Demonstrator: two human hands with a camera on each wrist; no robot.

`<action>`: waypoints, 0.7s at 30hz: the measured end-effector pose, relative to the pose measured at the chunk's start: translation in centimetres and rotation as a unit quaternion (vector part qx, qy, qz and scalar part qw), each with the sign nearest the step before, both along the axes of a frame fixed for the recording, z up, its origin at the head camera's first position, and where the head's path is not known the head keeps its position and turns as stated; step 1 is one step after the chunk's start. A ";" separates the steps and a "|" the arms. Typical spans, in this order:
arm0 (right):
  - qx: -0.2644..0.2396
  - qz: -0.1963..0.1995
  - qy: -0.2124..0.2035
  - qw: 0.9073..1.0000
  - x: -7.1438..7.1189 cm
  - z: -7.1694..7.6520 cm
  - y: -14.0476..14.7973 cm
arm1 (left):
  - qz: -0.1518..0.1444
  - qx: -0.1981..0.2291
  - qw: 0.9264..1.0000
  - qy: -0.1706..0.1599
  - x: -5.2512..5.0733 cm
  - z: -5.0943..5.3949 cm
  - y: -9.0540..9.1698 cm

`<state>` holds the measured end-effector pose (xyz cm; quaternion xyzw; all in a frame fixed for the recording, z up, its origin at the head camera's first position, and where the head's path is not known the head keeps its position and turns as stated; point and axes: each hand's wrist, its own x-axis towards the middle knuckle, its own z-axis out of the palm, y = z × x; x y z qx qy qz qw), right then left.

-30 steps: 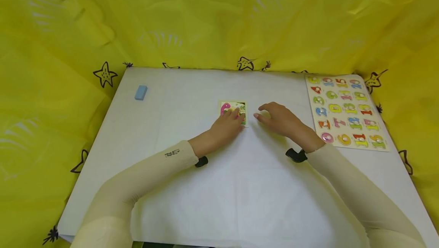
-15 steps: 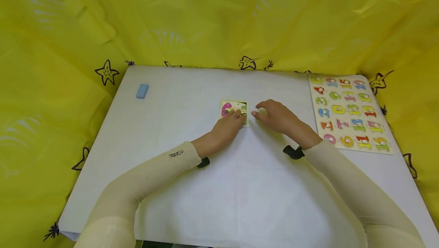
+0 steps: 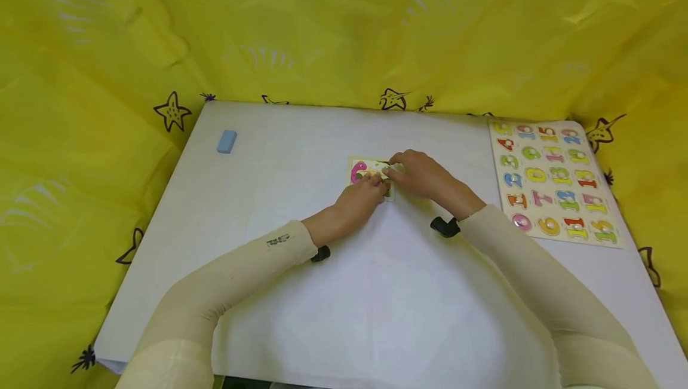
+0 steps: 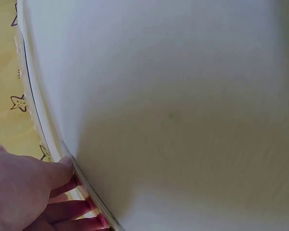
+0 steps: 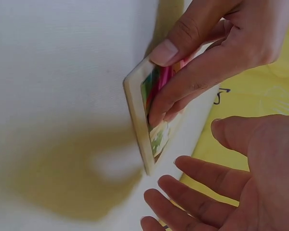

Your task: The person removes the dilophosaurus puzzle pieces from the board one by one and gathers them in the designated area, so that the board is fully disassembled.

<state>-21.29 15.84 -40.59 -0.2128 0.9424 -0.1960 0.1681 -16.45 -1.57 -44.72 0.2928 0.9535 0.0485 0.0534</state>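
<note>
A small square picture board (image 3: 357,163) with a pink shape on it lies on the white table. Over its lower part rests my left hand (image 3: 352,207), with fingertips on the picture; the right wrist view shows that hand's thumb on the edge of the board (image 5: 133,98). In the left wrist view the left hand (image 4: 24,192) touches the board's edge (image 4: 94,195). My right hand (image 3: 427,175) is at the board's upper right side, fingers slightly bent. The right hand (image 5: 214,178) appears with spread fingers in the right wrist view, beside the board, holding nothing.
A number board (image 3: 550,168) with colourful digits lies at the right of the white table (image 3: 301,323). A light blue block (image 3: 227,141) sits at the back left. Yellow patterned cloth (image 3: 322,30) surrounds the back and sides.
My right hand has moved left to the picture board's upper right side. The left hand has slid slightly down the picture, showing more of it, and still rests there.
</note>
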 end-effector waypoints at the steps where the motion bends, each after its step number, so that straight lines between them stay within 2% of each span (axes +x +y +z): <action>1: -0.001 0.000 0.000 1.000 -0.2 0.0 -0.1 | -0.002 -0.002 1.000 0.006 0.0 0.0 0.0; 7: -0.011 -0.002 -0.006 1.000 -0.8 0.0 -0.7 | -0.004 -0.007 1.000 0.030 0.0 0.1 0.0; 12: -0.009 -0.003 -0.009 1.000 -1.1 0.0 -1.0 | 0.009 0.002 1.000 0.012 -0.2 0.1 0.4; 15: -0.005 0.001 -0.010 1.000 -1.4 -0.2 -1.2 | 0.010 0.002 1.000 0.012 -0.2 0.1 0.6; 21: -0.008 0.007 -0.009 1.000 -1.7 -0.4 -1.6 | 0.006 -0.008 0.999 0.050 -0.1 -0.4 0.6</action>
